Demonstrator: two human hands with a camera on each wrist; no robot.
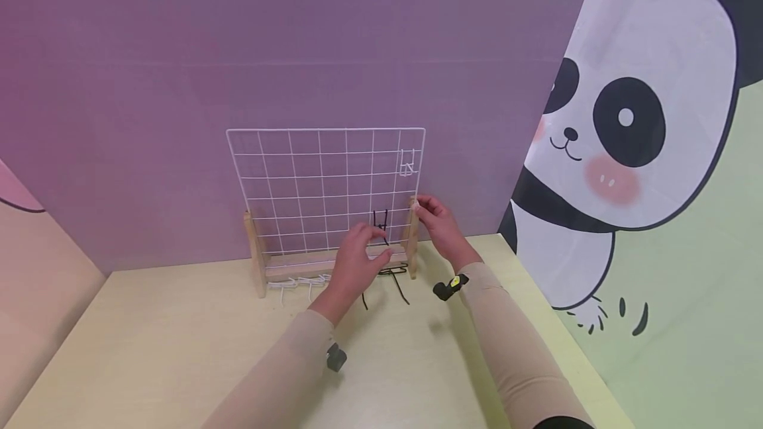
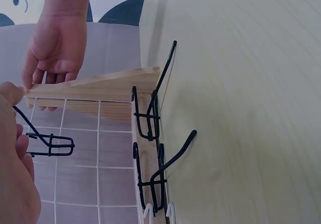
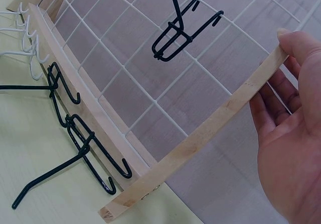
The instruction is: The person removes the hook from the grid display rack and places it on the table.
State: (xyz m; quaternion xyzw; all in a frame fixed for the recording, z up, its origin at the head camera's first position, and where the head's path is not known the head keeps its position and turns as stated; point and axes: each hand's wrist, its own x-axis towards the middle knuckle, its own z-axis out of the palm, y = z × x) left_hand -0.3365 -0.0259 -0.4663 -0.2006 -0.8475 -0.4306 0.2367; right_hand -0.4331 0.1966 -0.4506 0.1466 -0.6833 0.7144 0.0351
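A white wire grid panel [image 1: 334,184] stands in a wooden stand [image 1: 256,257]. My left hand [image 1: 356,260] is at the lower right of the grid, its thumb and finger at the prong of a black wire hook [image 3: 173,38]. That hook lies against the grid wires; whether its bent tips are hung over a wire, I cannot tell. My right hand [image 3: 296,98] grips the stand's right wooden upright [image 3: 200,133], thumb on the front edge and fingers behind. Higher on the right, a white hook [image 1: 407,163] hangs on the grid.
Two more black hooks [image 2: 150,184] rest along the stand's base bar, their prongs jutting toward me. Several white hooks [image 1: 298,281] lie left of them. A pale wooden table [image 1: 179,349] lies beneath. Behind rises a purple panel [image 1: 328,38], with a panda-painted wall [image 1: 656,270] on the right.
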